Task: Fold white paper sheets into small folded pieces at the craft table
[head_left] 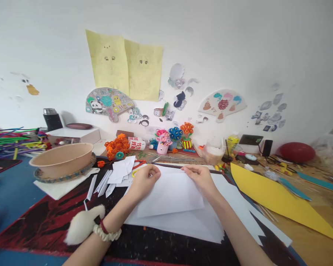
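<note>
now, head view: mid-fold on a white sheet [170, 195] lying atop more white paper on the dark mat [44, 218]. left hand [143, 181] and right hand [201, 177] both pinched narrow on its far edge, thumbs on top. next likely calls for lining up corners and pressing the crease flat. crowded left by paper strips [111, 177] and bowl [62, 159], right by yellow card [277, 199]; open room nearer the body.

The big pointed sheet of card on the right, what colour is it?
Yellow: the pointed card sheet shows best in the head view.
</note>
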